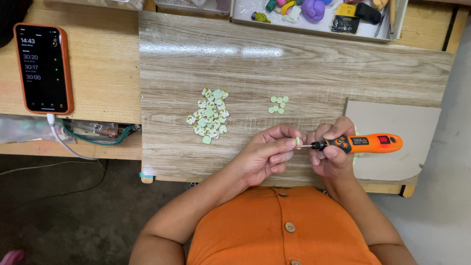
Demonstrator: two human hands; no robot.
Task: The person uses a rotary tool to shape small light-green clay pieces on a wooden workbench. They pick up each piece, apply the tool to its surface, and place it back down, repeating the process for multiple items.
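My left hand (269, 153) pinches a small pale green clay piece (297, 141) between thumb and fingers, just above the near edge of the wood-grain board (304, 64). My right hand (331, 147) grips an orange and black handheld rotary tool (365, 143), held level, its thin metal bit touching the clay piece. A heap of several small green and white clay pieces (209, 119) lies on the board left of my hands. A smaller cluster of round pale green discs (278, 104) lies farther up the board.
A phone in an orange case (43, 67) lies at the left with its cable hanging down. A grey tray (319, 17) with coloured clay lumps and tools sits at the far edge. A grey card sheet (397, 137) lies at the right.
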